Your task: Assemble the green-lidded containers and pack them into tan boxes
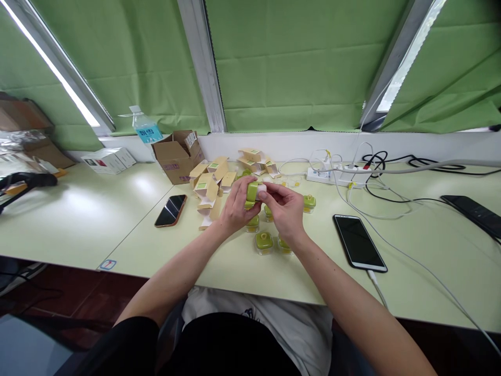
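Above the table's middle, my left hand [239,204] is closed around a small green container [252,191]. My right hand [286,208] pinches a white piece [262,188] at the container's right side; whether the two are joined I cannot tell. Several small clear containers with green lids stand below and around my hands, among them one in front [264,241], one partly behind my right wrist [284,244] and one to the right [309,202]. Left of my left hand lie several opened small cartons [207,187], cream-coloured with green labels.
A brown cardboard box [178,156] and a water bottle [145,127] stand at the back left. One phone [170,210] lies left, another phone [359,241] with a cable right. A power strip [338,175] with tangled cables sits along the back wall.
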Demonstrator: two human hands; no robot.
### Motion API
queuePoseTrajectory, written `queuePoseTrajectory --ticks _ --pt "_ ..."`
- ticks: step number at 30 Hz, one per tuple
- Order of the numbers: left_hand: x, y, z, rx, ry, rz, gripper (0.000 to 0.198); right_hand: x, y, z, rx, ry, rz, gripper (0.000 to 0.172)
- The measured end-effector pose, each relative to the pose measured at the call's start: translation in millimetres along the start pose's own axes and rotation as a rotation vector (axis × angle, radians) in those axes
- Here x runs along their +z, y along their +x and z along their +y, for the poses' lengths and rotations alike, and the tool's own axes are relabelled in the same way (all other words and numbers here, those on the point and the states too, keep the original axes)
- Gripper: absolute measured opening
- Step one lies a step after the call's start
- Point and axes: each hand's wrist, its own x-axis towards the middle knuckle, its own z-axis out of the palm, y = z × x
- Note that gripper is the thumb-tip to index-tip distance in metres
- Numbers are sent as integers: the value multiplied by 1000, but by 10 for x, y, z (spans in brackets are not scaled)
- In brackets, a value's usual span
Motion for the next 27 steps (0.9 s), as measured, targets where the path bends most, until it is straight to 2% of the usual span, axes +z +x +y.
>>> queuePoseTrajectory --ticks 10,17,20,23,27 --pt "-44 -27 -42 -8 51 -44 58 -6 3 -30 -21 32 -28 48" --pt "11 -70 -38 -37 118 5 52 31 -34 -3 13 -2 -29 52" --pt "23 -106 -38 -119 54 37 50 41 -60 -24 -13 -68 -45 52" --pt "20 -109 -30 -328 -139 12 56 -32 -48 -61 -163 -266 -90 49" --pt "-43 -26 -14 -669 -626 -40 71 -216 40 -97 -668 -669 -151 45"
